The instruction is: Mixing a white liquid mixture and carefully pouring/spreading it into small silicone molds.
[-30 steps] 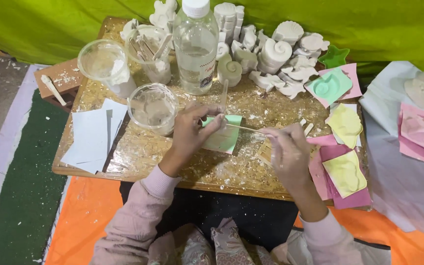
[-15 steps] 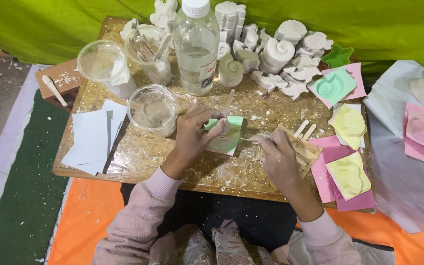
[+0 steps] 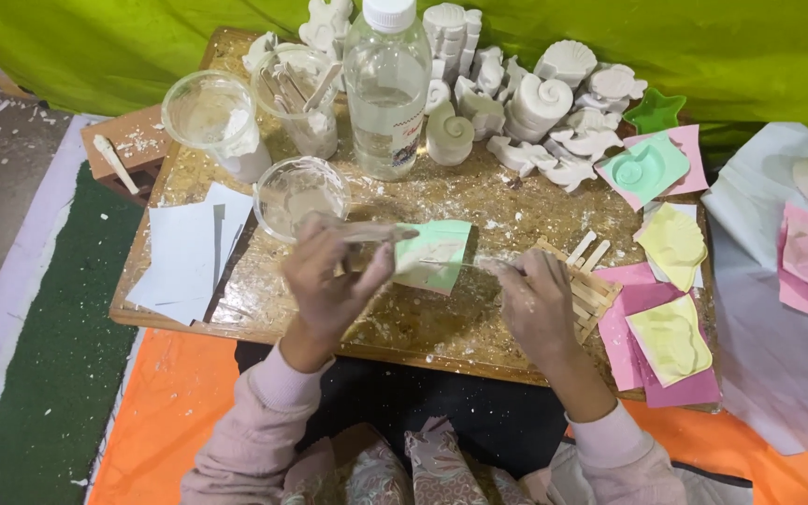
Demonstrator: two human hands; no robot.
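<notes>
Since a second ago my right hand (image 3: 537,301) has slid off to the right, away from the green mould (image 3: 434,254), and now rests over the bundle of flat wooden sticks (image 3: 584,283); my left hand (image 3: 331,273) has lifted slightly and kept its hold.

Head view: my left fingers (image 3: 367,266) are closed, pinching the green mould by its left edge, with a thin wooden stick (image 3: 378,235) gripped along the top of them, pointing right. The mould sits just right of those fingers, tilted, its long axis running up and down the bench (image 3: 236,290). My right fingers (image 3: 507,273) curl loosely; a thin stick runs from them left toward the mould, and I cannot tell how firmly they grip it. The left hand is the nearer one; the right is just beside the mould's right edge.

Beyond my left fingers stands a clear cup (image 3: 301,196) with a pale white residue inside. Farther off, a second clear cup (image 3: 212,117) holds white lumps, a third cup (image 3: 299,93) holds sticks, and a plastic bottle (image 3: 385,93) is partly filled with clear liquid. White cast shells (image 3: 540,103) crowd the far edge.
</notes>
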